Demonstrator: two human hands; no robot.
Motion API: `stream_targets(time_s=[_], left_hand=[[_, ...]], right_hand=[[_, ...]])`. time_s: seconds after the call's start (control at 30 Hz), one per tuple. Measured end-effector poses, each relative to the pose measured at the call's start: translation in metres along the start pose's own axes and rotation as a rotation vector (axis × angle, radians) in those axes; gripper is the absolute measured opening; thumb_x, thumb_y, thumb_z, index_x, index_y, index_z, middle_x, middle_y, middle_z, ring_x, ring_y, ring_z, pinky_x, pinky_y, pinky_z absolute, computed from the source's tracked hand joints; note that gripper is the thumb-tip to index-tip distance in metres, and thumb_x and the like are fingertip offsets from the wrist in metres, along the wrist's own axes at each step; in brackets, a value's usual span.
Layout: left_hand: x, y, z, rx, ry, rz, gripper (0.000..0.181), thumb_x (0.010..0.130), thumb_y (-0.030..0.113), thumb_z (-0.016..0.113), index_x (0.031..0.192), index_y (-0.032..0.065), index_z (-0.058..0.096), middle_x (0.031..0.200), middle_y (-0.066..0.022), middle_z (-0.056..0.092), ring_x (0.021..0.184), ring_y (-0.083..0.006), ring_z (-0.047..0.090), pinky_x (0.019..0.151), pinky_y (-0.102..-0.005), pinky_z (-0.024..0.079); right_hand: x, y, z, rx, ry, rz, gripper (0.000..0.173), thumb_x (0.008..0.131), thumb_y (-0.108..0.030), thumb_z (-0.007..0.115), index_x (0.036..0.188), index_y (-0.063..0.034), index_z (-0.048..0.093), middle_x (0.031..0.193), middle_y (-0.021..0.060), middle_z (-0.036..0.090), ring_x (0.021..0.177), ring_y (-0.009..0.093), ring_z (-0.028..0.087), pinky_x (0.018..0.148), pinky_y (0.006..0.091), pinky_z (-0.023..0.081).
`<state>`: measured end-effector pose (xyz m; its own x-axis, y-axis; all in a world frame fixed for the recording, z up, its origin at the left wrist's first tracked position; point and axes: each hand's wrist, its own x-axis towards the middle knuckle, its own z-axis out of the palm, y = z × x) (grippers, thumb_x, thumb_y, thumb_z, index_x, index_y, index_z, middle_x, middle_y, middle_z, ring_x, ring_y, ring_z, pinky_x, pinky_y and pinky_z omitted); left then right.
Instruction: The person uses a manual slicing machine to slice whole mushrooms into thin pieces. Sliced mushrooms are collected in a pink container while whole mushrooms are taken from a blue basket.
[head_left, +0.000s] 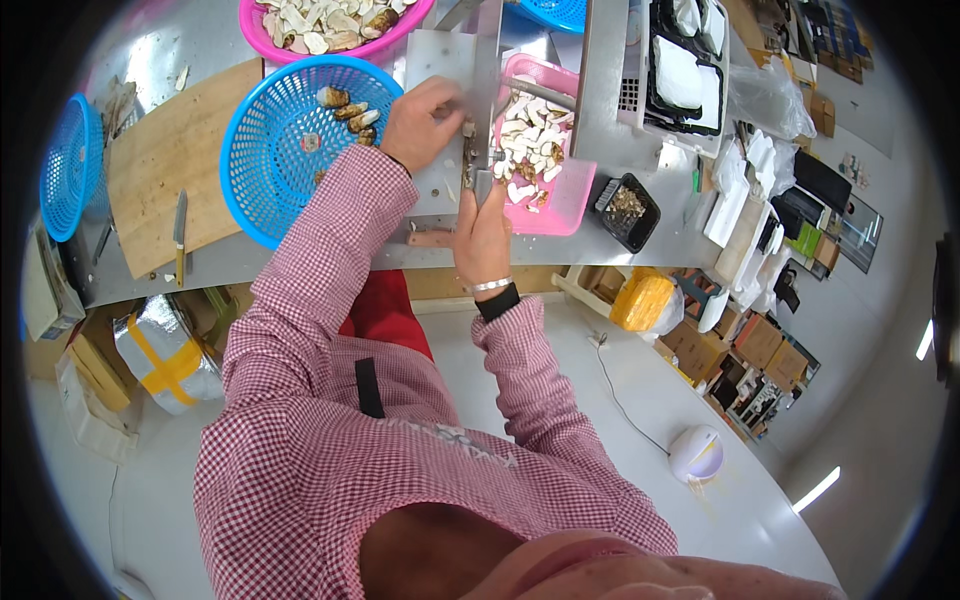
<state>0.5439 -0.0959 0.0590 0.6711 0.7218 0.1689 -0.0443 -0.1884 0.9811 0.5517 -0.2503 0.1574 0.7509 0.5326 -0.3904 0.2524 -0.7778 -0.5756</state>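
Note:
My left hand (424, 124) is over a pale board (435, 169), fingers bent at the edge of a metal slicer (487, 75). A small piece shows by its fingertips; whether they grip it cannot be told. My right hand (482, 232) is closed around the slicer's grey handle. Right of the blade, a pink plastic tray (574, 202) holds white slices with brown edges, apparently mushroom. On the left, a blue colander (251, 180) holds several whole brown-and-white pieces. Behind it stands a pink basket (251, 30) full of slices.
A wooden cutting board (161, 157) bears a yellow-handled knife (180, 236). Another blue basket (71, 169) stands far left. A black plastic tub (628, 212) with crumbs is right of the pink tray. Farther right is a white crate (686, 139) with black trays. A wooden handle (431, 238) lies near the front edge.

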Motion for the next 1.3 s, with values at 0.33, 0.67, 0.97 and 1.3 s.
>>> stream_targets(time_s=[0.33, 0.67, 0.97, 1.3], left_hand=[[0.002, 0.002, 0.001, -0.01, 0.008, -0.025, 0.018, 0.076, 0.003, 0.066, 0.093, -0.0011, 0.061, 0.088, -0.0118, 0.062, 0.076, -0.026, 0.066, 0.068, -0.0298, 0.055], [0.002, 0.006, 0.001, 0.028, -0.044, -0.088, 0.015, 0.078, -0.004, 0.065, 0.093, -0.0031, 0.062, 0.093, -0.0075, 0.064, 0.083, -0.0161, 0.066, 0.075, -0.0264, 0.056], [0.004, 0.0, 0.005, -0.022, 0.035, -0.12, 0.019, 0.079, 0.009, 0.067, 0.095, -0.0007, 0.063, 0.091, -0.0129, 0.065, 0.081, -0.0274, 0.066, 0.071, -0.0315, 0.054], [0.003, -0.002, 0.005, 0.054, -0.028, -0.124, 0.016, 0.08, -0.002, 0.066, 0.096, -0.0013, 0.063, 0.089, -0.0078, 0.066, 0.079, -0.0146, 0.066, 0.073, -0.0246, 0.054]], right_hand=[[0.003, -0.001, 0.008, 0.03, 0.06, -0.066, 0.024, 0.096, -0.019, 0.047, 0.105, 0.003, 0.041, 0.078, 0.0259, 0.055, 0.069, 0.046, 0.055, 0.059, 0.0481, 0.041], [-0.022, -0.008, -0.013, -0.03, 0.034, -0.071, 0.022, 0.095, -0.017, 0.046, 0.1, 0.0026, 0.038, 0.076, 0.0289, 0.058, 0.077, 0.049, 0.055, 0.062, 0.0528, 0.04], [-0.002, -0.008, -0.003, 0.122, -0.022, 0.003, 0.023, 0.096, -0.018, 0.046, 0.104, 0.0029, 0.041, 0.078, 0.0254, 0.056, 0.071, 0.044, 0.055, 0.062, 0.0467, 0.042], [-0.012, 0.003, -0.001, -0.041, 0.131, -0.189, 0.023, 0.095, -0.018, 0.047, 0.098, 0.0027, 0.038, 0.069, 0.0264, 0.057, 0.064, 0.048, 0.054, 0.056, 0.052, 0.039]])
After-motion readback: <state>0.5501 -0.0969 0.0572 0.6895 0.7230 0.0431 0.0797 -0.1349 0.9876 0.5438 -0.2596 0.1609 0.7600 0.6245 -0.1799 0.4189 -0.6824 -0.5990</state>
